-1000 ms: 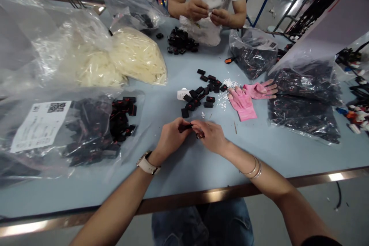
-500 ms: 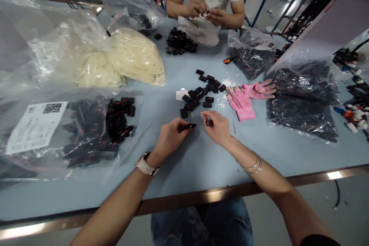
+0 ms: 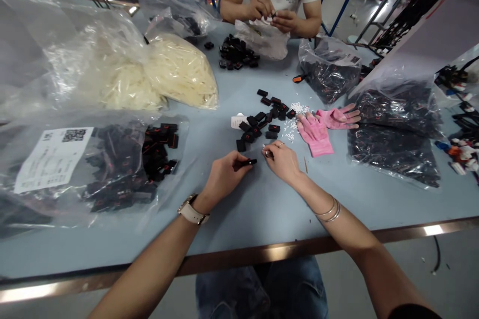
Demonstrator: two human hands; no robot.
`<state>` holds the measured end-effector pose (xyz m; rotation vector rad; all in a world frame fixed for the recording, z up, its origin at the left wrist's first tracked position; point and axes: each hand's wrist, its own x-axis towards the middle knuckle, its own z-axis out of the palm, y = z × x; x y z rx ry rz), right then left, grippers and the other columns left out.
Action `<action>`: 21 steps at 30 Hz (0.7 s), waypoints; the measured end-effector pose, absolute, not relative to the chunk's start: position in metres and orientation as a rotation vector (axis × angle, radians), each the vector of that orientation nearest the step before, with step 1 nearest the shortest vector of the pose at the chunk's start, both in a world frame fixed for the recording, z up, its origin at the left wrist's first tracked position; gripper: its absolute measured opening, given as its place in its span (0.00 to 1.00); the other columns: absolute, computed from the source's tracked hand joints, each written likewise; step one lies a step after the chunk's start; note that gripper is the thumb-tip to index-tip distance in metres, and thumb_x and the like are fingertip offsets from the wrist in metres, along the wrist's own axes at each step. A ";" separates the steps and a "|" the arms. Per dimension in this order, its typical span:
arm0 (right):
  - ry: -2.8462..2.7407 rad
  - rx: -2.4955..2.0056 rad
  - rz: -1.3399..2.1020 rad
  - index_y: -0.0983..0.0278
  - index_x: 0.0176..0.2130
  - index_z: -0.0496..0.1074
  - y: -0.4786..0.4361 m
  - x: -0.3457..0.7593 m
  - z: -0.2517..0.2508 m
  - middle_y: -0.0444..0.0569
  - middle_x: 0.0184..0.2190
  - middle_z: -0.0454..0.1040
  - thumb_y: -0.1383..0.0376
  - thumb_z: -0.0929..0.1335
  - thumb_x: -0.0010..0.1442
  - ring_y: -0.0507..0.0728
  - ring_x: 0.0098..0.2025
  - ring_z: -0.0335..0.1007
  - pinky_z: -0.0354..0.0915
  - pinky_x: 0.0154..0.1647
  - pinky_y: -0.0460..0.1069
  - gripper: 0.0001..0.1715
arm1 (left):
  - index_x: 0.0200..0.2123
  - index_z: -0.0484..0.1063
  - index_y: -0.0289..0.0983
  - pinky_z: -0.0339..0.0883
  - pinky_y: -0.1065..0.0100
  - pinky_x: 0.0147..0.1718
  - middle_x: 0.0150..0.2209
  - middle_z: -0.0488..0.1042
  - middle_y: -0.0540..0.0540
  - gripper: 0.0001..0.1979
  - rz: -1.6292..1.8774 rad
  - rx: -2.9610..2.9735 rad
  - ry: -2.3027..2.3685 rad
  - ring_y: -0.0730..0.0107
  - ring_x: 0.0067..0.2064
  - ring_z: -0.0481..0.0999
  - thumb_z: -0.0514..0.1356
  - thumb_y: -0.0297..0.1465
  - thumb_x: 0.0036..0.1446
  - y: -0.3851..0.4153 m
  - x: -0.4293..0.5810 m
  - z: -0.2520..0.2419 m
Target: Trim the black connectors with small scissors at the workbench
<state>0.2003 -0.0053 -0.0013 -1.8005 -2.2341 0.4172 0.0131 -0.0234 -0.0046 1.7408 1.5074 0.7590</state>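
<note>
My left hand (image 3: 224,175) is closed, pinching a small black plastic connector housing (image 3: 251,162) whose end points right, just above the table. Across a narrow gap, my right hand (image 3: 282,160) has its thumb and index finger curled together; what lies in this pinch is too small and shaded to name. A loose pile of black connector housings (image 3: 256,132) with red-orange inserts lies just beyond both hands. Tiny white plastic pieces (image 3: 290,135) are scattered to the right of that pile. Pink gloves (image 3: 315,134) lie flat beyond my right hand.
On the left are a clear bag of black housings (image 3: 112,169) and a bag of cream-coloured strips (image 3: 183,72). More bags of black parts (image 3: 392,144) stand at right. Opposite, a co-worker's hands (image 3: 275,15) handle a small part behind another black pile (image 3: 237,52). A metal edge (image 3: 277,252) borders the table.
The whole view has shifted slightly. My right index finger has drawn in closer to the thumb. My left hand keeps its hold on the black connector housing.
</note>
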 end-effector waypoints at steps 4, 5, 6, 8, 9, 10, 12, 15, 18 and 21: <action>-2.238 -1.697 0.465 0.64 0.42 0.74 -0.008 0.200 -0.003 0.53 0.41 0.75 0.70 0.64 0.61 0.57 0.41 0.72 0.65 0.39 0.50 0.11 | 0.30 0.70 0.40 0.69 0.67 0.33 0.30 0.79 0.50 0.05 0.788 1.729 1.491 0.67 0.30 0.77 0.63 0.33 0.50 -0.023 0.013 -0.007; -2.236 -1.639 0.481 0.64 0.42 0.73 -0.009 0.199 -0.004 0.52 0.41 0.75 0.70 0.64 0.61 0.57 0.42 0.72 0.65 0.41 0.50 0.11 | 0.30 0.70 0.40 0.69 0.67 0.33 0.30 0.79 0.50 0.05 0.790 1.728 1.486 0.67 0.31 0.77 0.63 0.33 0.50 -0.023 0.012 -0.007; -2.234 -1.580 0.501 0.63 0.42 0.73 -0.011 0.199 -0.004 0.52 0.40 0.75 0.70 0.64 0.61 0.57 0.42 0.72 0.65 0.42 0.50 0.11 | 0.30 0.70 0.40 0.69 0.67 0.33 0.30 0.79 0.50 0.05 0.789 1.727 1.483 0.67 0.31 0.77 0.63 0.33 0.50 -0.023 0.012 -0.008; -2.239 -1.474 0.554 0.62 0.42 0.72 -0.015 0.196 -0.004 0.51 0.40 0.75 0.72 0.63 0.60 0.57 0.44 0.71 0.65 0.43 0.50 0.12 | 0.30 0.70 0.40 0.69 0.67 0.32 0.30 0.79 0.50 0.05 0.784 1.728 1.483 0.66 0.31 0.77 0.63 0.34 0.50 -0.023 0.011 -0.009; -2.247 -1.438 0.577 0.62 0.42 0.72 -0.017 0.195 -0.002 0.50 0.41 0.75 0.73 0.63 0.59 0.56 0.44 0.71 0.65 0.43 0.49 0.13 | 0.30 0.70 0.40 0.69 0.67 0.32 0.30 0.79 0.50 0.06 0.780 1.731 1.486 0.66 0.31 0.78 0.63 0.35 0.50 -0.023 0.011 -0.009; -2.257 -1.416 0.593 0.62 0.42 0.72 -0.019 0.194 -0.001 0.50 0.41 0.75 0.74 0.63 0.59 0.56 0.44 0.71 0.65 0.43 0.49 0.14 | 0.31 0.70 0.40 0.69 0.67 0.32 0.30 0.79 0.50 0.06 0.776 1.735 1.489 0.66 0.32 0.78 0.62 0.35 0.50 -0.023 0.011 -0.008; -2.289 -1.403 0.608 0.62 0.42 0.72 -0.021 0.192 0.002 0.50 0.41 0.76 0.75 0.63 0.58 0.55 0.43 0.71 0.64 0.42 0.48 0.15 | 0.31 0.71 0.40 0.69 0.67 0.32 0.31 0.79 0.50 0.06 0.769 1.742 1.490 0.66 0.32 0.78 0.62 0.35 0.50 -0.023 0.011 -0.008; -2.345 -1.415 0.589 0.62 0.42 0.72 -0.023 0.190 0.006 0.50 0.42 0.75 0.74 0.63 0.59 0.55 0.41 0.71 0.63 0.38 0.47 0.14 | 0.30 0.71 0.40 0.69 0.67 0.33 0.31 0.80 0.49 0.05 0.769 1.744 1.481 0.65 0.32 0.78 0.62 0.34 0.50 -0.023 0.011 -0.006; -2.396 -1.409 0.536 0.62 0.42 0.73 -0.023 0.189 0.007 0.50 0.41 0.75 0.72 0.63 0.61 0.54 0.39 0.70 0.60 0.36 0.47 0.12 | 0.30 0.71 0.40 0.69 0.67 0.33 0.31 0.79 0.50 0.04 0.768 1.745 1.483 0.65 0.32 0.78 0.61 0.34 0.50 -0.023 0.012 -0.005; -2.435 -1.414 0.479 0.62 0.41 0.73 -0.023 0.187 0.006 0.50 0.40 0.75 0.70 0.62 0.62 0.54 0.37 0.70 0.58 0.33 0.47 0.12 | 0.30 0.71 0.40 0.69 0.67 0.32 0.30 0.79 0.50 0.04 0.759 1.754 1.492 0.66 0.31 0.78 0.61 0.34 0.50 -0.024 0.012 -0.004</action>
